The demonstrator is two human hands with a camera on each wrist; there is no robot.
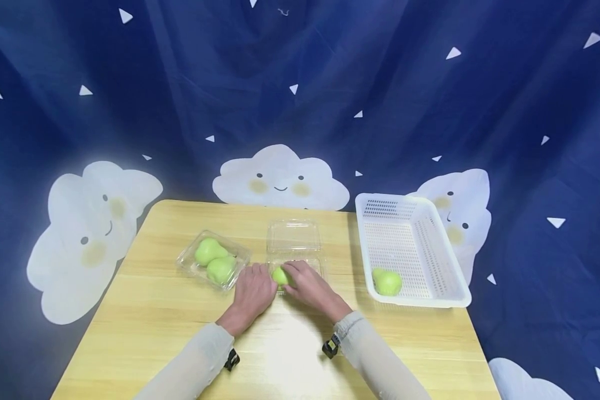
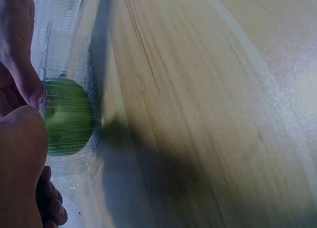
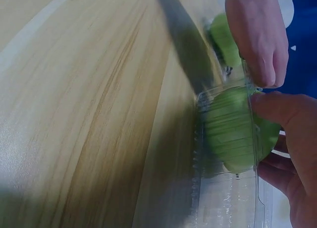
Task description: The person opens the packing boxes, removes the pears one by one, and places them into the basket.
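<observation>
A green pear (image 1: 279,276) sits in the near left part of a clear plastic clamshell box (image 1: 294,238), whose lid lies folded back, away from me. My right hand (image 1: 307,283) grips this pear, thumb and fingers on either side, as the right wrist view shows. At the box's left edge my left hand (image 1: 254,288) holds the rim with curled fingers, close beside the pear. In the right wrist view the pear (image 3: 230,131) shows through the ribbed clear wall. Part of it is hidden behind my right fingers.
Left of my hands, a second clear box (image 1: 190,261) holds two green pears (image 1: 210,251). A white perforated basket (image 1: 415,301) stands at the table's right side, with one green pear (image 1: 388,283) in its near left corner. Behind the wooden table (image 1: 155,311) hangs a blue curtain (image 1: 290,111).
</observation>
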